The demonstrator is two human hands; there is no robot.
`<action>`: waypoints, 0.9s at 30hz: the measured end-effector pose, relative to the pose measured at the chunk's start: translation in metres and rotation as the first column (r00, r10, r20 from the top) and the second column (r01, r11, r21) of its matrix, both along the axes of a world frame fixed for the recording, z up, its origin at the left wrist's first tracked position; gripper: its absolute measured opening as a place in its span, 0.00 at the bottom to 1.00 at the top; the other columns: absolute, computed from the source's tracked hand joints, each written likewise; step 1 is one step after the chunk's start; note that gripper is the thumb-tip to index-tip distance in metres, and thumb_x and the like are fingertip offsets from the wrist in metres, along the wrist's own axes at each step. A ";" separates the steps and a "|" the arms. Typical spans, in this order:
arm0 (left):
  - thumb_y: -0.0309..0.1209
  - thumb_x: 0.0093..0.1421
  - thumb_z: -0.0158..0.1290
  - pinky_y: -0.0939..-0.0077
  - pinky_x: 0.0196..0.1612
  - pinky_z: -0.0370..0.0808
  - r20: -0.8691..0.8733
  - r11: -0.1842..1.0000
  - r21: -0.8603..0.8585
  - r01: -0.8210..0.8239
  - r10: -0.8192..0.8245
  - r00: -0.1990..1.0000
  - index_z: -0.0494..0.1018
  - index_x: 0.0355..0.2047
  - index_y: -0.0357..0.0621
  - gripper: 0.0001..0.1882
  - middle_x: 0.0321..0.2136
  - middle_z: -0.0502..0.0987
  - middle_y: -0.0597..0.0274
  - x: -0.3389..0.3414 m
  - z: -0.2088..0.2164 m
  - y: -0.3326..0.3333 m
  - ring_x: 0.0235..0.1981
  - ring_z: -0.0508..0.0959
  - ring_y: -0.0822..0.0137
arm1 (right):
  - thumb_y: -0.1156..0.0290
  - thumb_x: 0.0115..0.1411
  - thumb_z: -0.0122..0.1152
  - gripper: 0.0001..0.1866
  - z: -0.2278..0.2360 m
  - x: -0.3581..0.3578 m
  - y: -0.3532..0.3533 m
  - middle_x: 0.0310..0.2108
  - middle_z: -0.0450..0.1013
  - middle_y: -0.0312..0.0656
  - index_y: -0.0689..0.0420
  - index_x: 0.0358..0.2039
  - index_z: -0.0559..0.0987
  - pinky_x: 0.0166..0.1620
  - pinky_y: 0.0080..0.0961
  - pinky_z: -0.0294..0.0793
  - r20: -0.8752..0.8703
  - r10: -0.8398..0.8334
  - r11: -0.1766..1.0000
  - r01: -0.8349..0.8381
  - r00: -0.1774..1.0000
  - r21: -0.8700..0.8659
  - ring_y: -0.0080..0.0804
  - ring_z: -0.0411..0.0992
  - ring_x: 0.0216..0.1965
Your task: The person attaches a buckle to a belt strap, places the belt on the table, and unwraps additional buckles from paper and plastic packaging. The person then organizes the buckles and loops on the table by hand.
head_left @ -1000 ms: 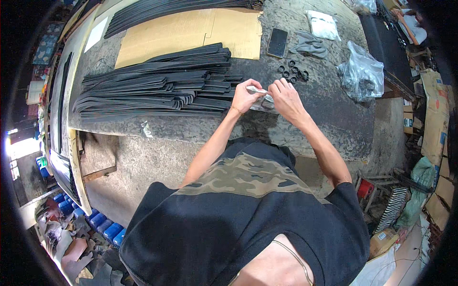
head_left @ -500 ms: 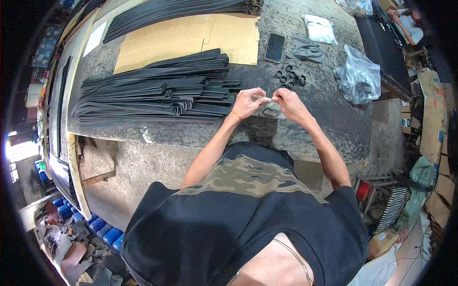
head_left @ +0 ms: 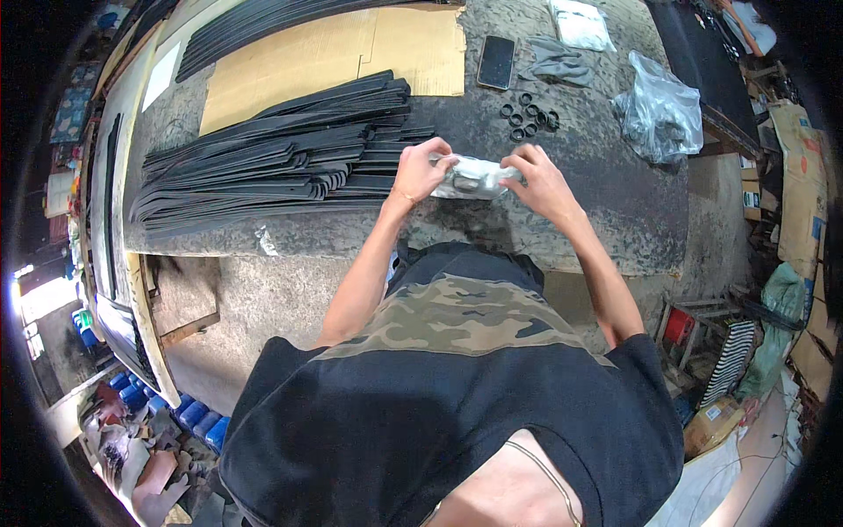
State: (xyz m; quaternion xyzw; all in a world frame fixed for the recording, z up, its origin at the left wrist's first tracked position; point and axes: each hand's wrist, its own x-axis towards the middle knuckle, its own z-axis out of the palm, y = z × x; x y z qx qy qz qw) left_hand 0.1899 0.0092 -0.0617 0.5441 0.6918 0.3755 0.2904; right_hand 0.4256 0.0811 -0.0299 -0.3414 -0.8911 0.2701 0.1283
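A small clear plastic bag [head_left: 475, 178] is stretched between my two hands, just above the near part of the worktable. Inside it a dark shape shows, too unclear to name. My left hand [head_left: 423, 169] pinches the bag's left end between thumb and fingers. At the right end, my right hand [head_left: 537, 180] has its thumb and fingers bent around the plastic, slightly blurred. Several black rings [head_left: 527, 117] lie on the table beyond the bag. Left of my left hand is a pile of long black straps [head_left: 263, 171], their ends fanned toward me.
A phone [head_left: 497, 62], a grey cloth [head_left: 558, 64] and a white packet [head_left: 581, 25] lie on the worktable [head_left: 615, 233]. To the right sits a larger clear plastic bag [head_left: 660, 114]. A cardboard sheet [head_left: 338, 57] lies behind the straps. Another person's arm shows at the far right.
My hands have moved apart, spreading the plastic bag out between them. Before, their fingertips met close together above it. The view has shifted slightly.
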 end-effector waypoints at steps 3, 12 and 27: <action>0.29 0.50 0.57 0.67 0.39 0.76 -0.155 0.970 -0.054 0.238 -0.244 0.957 0.75 0.37 0.42 0.13 0.30 0.79 0.51 0.000 0.015 0.014 0.35 0.80 0.55 | 0.72 0.51 0.62 0.09 -0.019 -0.007 0.005 0.32 0.70 0.43 0.59 0.33 0.75 0.43 0.35 0.69 -0.070 0.051 0.997 -0.046 0.996 0.064 0.42 0.67 0.39; 0.29 0.49 0.56 0.63 0.34 0.74 -0.532 0.852 0.048 0.521 -0.419 0.735 0.76 0.26 0.46 0.03 0.27 0.73 0.61 0.004 0.010 0.028 0.31 0.76 0.57 | 0.65 0.51 0.62 0.13 -0.004 -0.018 -0.005 0.34 0.71 0.40 0.55 0.37 0.77 0.44 0.37 0.67 0.080 0.010 0.991 -0.020 0.997 0.133 0.40 0.67 0.42; 0.29 0.54 0.53 0.63 0.33 0.73 -0.481 0.861 0.147 0.486 -0.367 0.796 0.70 0.36 0.40 0.10 0.27 0.72 0.55 0.024 0.029 0.001 0.32 0.75 0.55 | 0.75 0.54 0.53 0.07 -0.018 -0.022 -0.009 0.28 0.74 0.43 0.58 0.35 0.74 0.40 0.34 0.68 -0.182 0.039 0.986 -0.009 0.983 0.165 0.41 0.71 0.33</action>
